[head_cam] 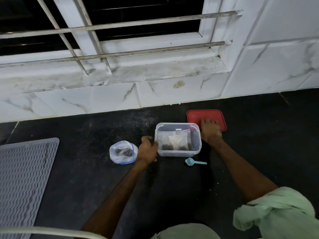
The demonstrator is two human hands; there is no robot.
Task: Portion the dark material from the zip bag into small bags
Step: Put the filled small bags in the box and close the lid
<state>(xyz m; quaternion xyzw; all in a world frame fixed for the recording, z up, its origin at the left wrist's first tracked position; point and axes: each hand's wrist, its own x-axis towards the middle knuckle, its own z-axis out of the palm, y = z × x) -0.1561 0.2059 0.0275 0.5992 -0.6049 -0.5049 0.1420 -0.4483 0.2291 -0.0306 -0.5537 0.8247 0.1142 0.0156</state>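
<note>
A clear plastic box stands on the dark counter and holds small bags with dark material at their bottoms. My left hand grips the box's left wall, thumb at the rim. My right hand lies on the red lid behind the box to the right, fingers spread on it. The zip bag with a blue seal sits open left of my left hand, dark material inside. A small light-blue scoop lies in front of the box.
A grey ribbed mat covers the counter's left side. A white marbled tile wall and a barred window sill rise right behind the counter. A pale curved bar crosses the bottom left corner.
</note>
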